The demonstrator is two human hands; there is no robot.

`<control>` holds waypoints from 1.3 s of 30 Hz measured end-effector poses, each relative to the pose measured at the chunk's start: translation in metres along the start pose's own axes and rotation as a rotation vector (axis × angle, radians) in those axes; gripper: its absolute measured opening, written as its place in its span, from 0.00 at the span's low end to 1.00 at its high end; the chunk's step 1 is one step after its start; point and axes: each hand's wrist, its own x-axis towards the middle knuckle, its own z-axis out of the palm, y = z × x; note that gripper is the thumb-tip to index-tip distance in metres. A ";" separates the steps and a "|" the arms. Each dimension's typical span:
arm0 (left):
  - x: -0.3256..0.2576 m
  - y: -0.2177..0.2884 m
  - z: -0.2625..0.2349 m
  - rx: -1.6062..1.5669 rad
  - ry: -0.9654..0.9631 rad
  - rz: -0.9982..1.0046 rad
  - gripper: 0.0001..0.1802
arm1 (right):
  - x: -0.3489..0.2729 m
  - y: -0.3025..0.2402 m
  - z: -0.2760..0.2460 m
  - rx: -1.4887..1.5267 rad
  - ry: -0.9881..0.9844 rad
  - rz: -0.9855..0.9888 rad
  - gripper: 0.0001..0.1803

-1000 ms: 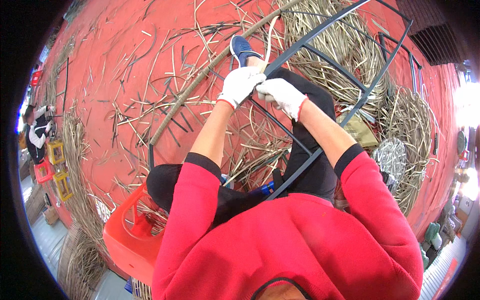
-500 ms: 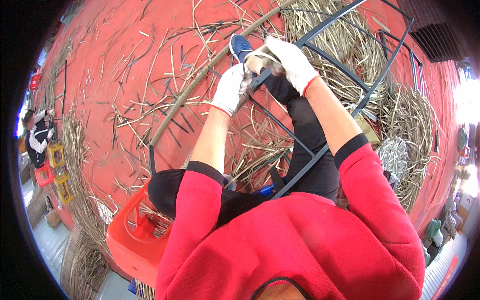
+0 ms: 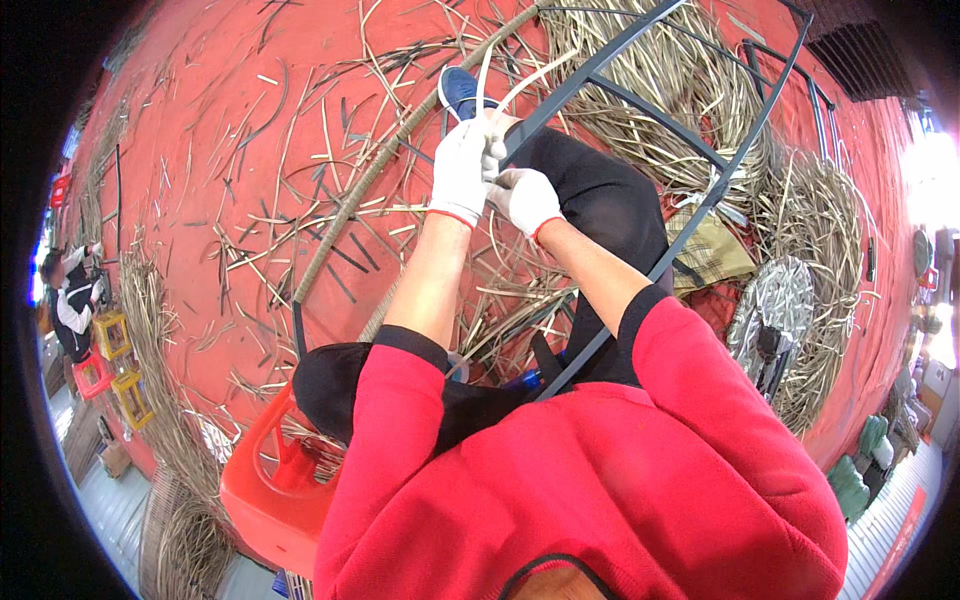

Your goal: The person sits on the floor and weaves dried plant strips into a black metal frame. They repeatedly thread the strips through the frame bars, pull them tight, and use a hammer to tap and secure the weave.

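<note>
My left hand (image 3: 462, 172), in a white knit glove, is closed around pale flat strips (image 3: 540, 74), whose ends stick up past the fingers. Close beside it my right hand (image 3: 527, 198), also gloved, has its fingers bent together at the left hand's fingertips; what they pinch is hidden. Both hands are at a bar of a dark metal frame (image 3: 625, 42) that lies across my legs. One curved side of the frame, a rail (image 3: 375, 178) wrapped in brownish strip, runs along the left.
Strip offcuts (image 3: 350, 262) litter the red floor (image 3: 215, 150). Heaps of long strips (image 3: 640, 85) lie at the far right. A red plastic stool (image 3: 275, 500) stands at my left. Another person (image 3: 72, 300) sits at the far left by yellow stools (image 3: 130, 398).
My right hand has come down and toward me, from beyond the frame bar to beside the left hand. The pale strip, looped between the hands before, now has ends pointing upward.
</note>
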 end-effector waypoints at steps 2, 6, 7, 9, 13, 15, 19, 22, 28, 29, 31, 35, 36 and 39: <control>0.000 0.000 0.003 0.009 0.016 0.059 0.12 | 0.001 0.009 0.002 0.108 -0.018 -0.008 0.20; 0.002 0.008 -0.002 0.033 0.076 0.055 0.14 | -0.002 0.023 0.000 0.216 -0.060 -0.091 0.15; 0.003 0.010 -0.005 0.011 0.051 0.055 0.14 | -0.003 0.024 -0.002 0.149 -0.045 -0.143 0.15; 0.006 0.013 -0.010 -0.003 0.038 0.057 0.14 | -0.006 0.022 -0.008 0.082 -0.056 -0.182 0.11; 0.012 0.013 -0.014 -0.003 0.058 0.038 0.15 | -0.010 0.010 -0.017 0.019 0.031 -0.399 0.09; 0.015 0.018 -0.014 0.026 0.028 0.065 0.13 | -0.009 0.002 -0.020 -0.133 0.189 -0.612 0.07; 0.011 0.029 -0.011 0.098 -0.048 0.132 0.13 | -0.004 -0.009 -0.023 0.011 0.184 -0.565 0.06; 0.007 0.032 -0.007 0.101 -0.074 0.149 0.13 | 0.000 -0.012 -0.023 0.033 0.136 -0.565 0.08; 0.002 0.016 -0.021 0.303 0.079 0.318 0.16 | -0.007 -0.002 -0.019 0.227 0.099 -0.238 0.11; -0.004 0.010 -0.026 0.537 0.236 0.423 0.21 | -0.009 0.001 -0.016 0.381 0.083 -0.086 0.11; -0.017 0.006 -0.047 1.086 0.112 0.100 0.24 | -0.012 0.007 -0.011 0.689 0.043 0.183 0.10; -0.026 -0.015 -0.060 1.231 0.046 -0.004 0.29 | -0.010 0.026 -0.005 0.948 0.035 0.351 0.07; -0.023 -0.019 -0.060 1.249 0.031 0.001 0.28 | -0.009 0.032 -0.004 0.967 0.017 0.412 0.07; -0.024 -0.037 -0.055 1.176 0.175 0.016 0.27 | -0.002 0.046 0.002 0.976 -0.030 0.617 0.07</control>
